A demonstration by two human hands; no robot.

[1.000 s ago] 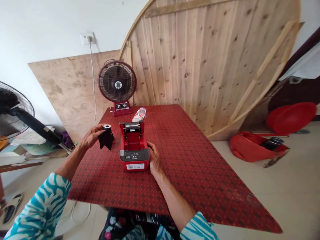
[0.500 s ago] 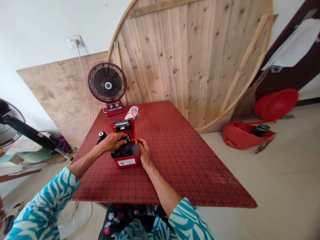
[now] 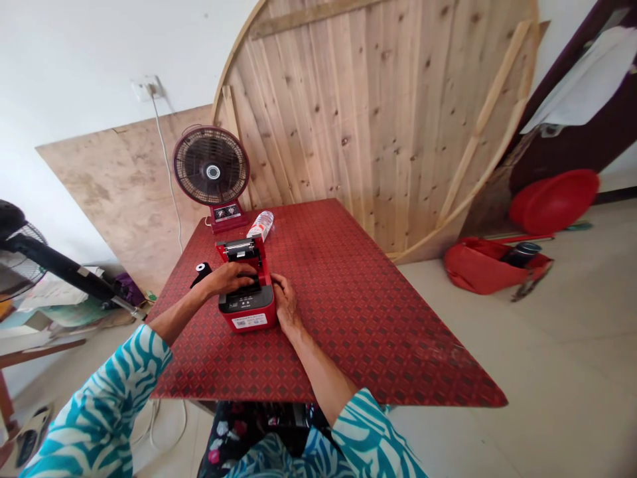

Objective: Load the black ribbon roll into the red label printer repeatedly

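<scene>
In the head view, the printer (image 3: 247, 303) sits on the table (image 3: 378, 312), its labelled front towards the wearer, probably so that the panel and the inside are both in easy reach; its lid (image 3: 242, 249) stands up at the far end, which leaves the bay open from above; the right hand (image 3: 287, 304) lies along the printer's right side, fingers a little bent, seemingly to brace it against any push from the left; whether it truly grips or only presses, I cannot tell; the left hand (image 3: 231, 279) reaches over the printer's left wall with its fingers down in the bay, palm low, as if working at something inside; something dark shows under the fingertips, but whether they grasp it I cannot tell; the black roll (image 3: 200, 267) with a pale core is just beside the left hand, on its far left, perhaps put there to be out of the way yet near; whether the two touch is hidden; the printer thus lies between the hands, under the left one and against the right one; the bottle (image 3: 261, 225) lies beyond the lid, and the fan (image 3: 212, 171) stands at the table's far left, both apart from the hands
</scene>
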